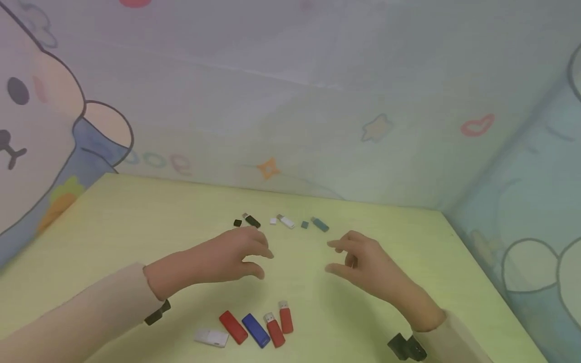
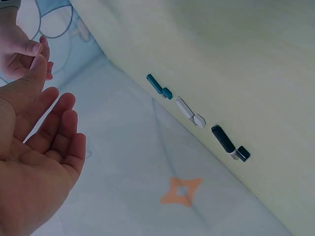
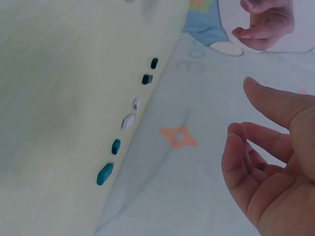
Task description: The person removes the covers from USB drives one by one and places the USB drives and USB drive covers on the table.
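Observation:
My left hand (image 1: 231,255) hovers above the middle of the table, its fingers loosely bent and nothing in them. Facing it, my right hand (image 1: 368,262) is also raised, with thumb and fingers apart and nothing held. Beyond the hands lie a black USB stick (image 1: 251,220), a white USB stick (image 1: 286,221) and a blue-grey USB stick (image 1: 320,224). A small cap lies beside each: a black cap (image 1: 237,223), a white cap (image 1: 273,221) and a blue-grey cap (image 1: 304,225).
Nearer the front lie a white USB stick (image 1: 211,338), a capped-looking red stick (image 1: 233,327), a blue stick (image 1: 256,330) and two red USB sticks (image 1: 274,330) with bare metal plugs. A patterned wall covering (image 1: 317,126) rises behind the yellow-green table (image 1: 150,212).

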`<state>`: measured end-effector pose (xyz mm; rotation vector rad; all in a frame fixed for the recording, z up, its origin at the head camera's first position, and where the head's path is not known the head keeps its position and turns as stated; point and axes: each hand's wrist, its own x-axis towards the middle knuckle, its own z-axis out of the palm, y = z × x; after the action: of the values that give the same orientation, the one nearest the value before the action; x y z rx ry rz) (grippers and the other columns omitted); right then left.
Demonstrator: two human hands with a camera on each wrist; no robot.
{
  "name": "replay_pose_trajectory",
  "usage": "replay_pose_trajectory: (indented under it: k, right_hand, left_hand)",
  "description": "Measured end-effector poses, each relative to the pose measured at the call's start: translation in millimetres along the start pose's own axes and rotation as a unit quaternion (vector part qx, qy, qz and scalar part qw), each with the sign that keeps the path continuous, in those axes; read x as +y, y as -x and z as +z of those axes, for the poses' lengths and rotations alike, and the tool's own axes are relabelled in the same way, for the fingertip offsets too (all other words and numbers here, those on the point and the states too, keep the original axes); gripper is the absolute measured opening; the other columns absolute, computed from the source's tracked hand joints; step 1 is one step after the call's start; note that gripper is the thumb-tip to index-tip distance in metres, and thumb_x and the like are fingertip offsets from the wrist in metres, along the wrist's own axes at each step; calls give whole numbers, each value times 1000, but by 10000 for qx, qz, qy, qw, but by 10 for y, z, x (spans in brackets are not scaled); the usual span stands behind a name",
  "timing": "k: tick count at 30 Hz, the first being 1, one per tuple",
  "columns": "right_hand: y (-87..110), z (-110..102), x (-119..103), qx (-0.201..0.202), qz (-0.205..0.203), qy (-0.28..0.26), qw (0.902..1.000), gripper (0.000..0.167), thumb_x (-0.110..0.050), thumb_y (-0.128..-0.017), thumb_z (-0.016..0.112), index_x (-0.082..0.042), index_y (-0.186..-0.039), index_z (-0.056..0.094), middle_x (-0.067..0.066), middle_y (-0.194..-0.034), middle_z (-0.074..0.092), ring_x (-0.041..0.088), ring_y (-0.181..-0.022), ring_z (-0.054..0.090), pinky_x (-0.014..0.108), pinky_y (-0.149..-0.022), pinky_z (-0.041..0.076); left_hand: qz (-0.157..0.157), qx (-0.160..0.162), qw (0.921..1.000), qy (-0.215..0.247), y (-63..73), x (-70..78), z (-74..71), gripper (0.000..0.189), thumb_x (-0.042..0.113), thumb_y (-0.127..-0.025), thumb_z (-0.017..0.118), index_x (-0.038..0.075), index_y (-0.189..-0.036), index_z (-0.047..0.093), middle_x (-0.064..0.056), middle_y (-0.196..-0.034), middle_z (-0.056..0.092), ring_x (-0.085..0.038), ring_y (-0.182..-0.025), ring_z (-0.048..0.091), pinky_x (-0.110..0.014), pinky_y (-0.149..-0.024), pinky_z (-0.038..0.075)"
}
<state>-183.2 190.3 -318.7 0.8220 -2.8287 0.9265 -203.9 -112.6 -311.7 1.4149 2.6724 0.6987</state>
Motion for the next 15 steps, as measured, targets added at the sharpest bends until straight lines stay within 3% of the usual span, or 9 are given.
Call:
replay_pose_trajectory:
  k: [7, 15]
  right_hand:
    - [144, 109, -165, -90, -243, -163, 9995, 39, -16, -83, 75, -3, -118, 66, -1, -98, 60, 1, -60, 49, 22, -59, 48]
    - [234, 247, -362, -457, -288, -444, 9975, 40, -27, -85, 74, -8, -119, 67, -5, -99, 60, 0, -64, 50, 21, -60, 49]
  left_hand:
    - [-218, 114, 9994, 230, 280, 48, 56, 27, 19, -85, 73, 8, -110, 72, 5, -101, 61, -12, -93, 53, -28, -80, 48]
    - [-244, 261, 9985, 409, 493, 114, 154, 23, 20, -85, 73, 12, -107, 72, 8, -103, 60, -9, -96, 53, -25, -81, 48]
